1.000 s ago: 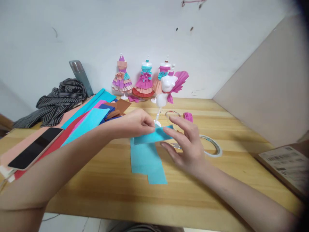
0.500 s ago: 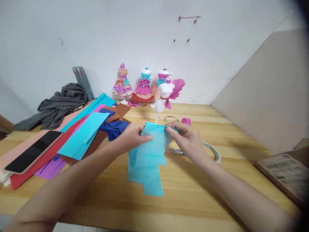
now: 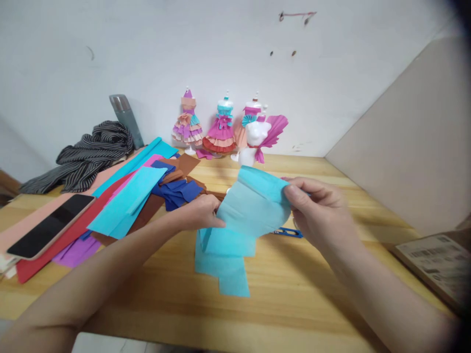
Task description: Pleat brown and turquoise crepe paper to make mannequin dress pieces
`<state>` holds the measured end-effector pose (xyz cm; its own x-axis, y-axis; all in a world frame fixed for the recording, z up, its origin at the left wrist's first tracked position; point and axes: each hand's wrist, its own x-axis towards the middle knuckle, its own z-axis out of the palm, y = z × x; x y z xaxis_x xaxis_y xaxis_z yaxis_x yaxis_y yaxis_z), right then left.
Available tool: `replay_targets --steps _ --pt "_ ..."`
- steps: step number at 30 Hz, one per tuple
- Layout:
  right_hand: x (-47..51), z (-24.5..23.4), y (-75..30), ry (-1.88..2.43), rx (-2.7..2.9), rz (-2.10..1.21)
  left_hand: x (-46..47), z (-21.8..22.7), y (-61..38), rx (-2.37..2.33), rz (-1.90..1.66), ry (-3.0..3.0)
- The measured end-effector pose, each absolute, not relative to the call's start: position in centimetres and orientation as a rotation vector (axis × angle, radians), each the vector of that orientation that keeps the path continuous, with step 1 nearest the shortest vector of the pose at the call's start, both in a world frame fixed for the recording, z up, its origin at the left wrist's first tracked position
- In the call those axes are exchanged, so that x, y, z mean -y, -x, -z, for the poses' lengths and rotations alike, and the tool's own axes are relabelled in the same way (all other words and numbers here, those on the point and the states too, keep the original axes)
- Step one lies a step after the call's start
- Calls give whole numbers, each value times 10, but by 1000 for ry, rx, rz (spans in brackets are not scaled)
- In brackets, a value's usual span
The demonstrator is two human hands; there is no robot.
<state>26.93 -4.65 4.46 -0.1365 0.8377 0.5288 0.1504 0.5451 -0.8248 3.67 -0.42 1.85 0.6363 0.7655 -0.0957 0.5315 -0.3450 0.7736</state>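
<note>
Between my hands a sheet of turquoise crepe paper [image 3: 253, 203] is lifted above the table and tilted, its right side higher. My right hand [image 3: 320, 211] pinches its right edge between thumb and fingers. At the lower left edge my left hand [image 3: 200, 212] is closed on the sheet, with its fingertips partly hidden behind the paper. More turquoise crepe paper [image 3: 231, 274] lies on the table beneath. Blue-handled thread snips [image 3: 289, 232] rest just left of my right hand. Behind the sheet stands a white dress form [image 3: 257, 132] with a pleated magenta paper piece on it.
Several small dress forms in paper dresses [image 3: 221, 135] line the wall. On the left lie coloured crepe paper sheets [image 3: 128, 201], a phone [image 3: 51, 225], a striped cloth [image 3: 91, 154] and a grey bottle [image 3: 127, 120]. A cardboard box [image 3: 434, 264] sits at the right edge.
My right hand has moved right and turned, drawing the paper's right side out so the sheet is spread wider and tilted. My left hand has stayed nearly in place.
</note>
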Motion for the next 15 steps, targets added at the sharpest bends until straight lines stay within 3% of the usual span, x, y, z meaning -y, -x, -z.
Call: replay_targets --steps 8,15 --pt "71 -61 -257 722 1821 -373 -12 -35 -23 -1294 -404 -1848" --pt "79 -62 -252 705 1793 -269 -33 -81 -30 -1404 -854 -1819"
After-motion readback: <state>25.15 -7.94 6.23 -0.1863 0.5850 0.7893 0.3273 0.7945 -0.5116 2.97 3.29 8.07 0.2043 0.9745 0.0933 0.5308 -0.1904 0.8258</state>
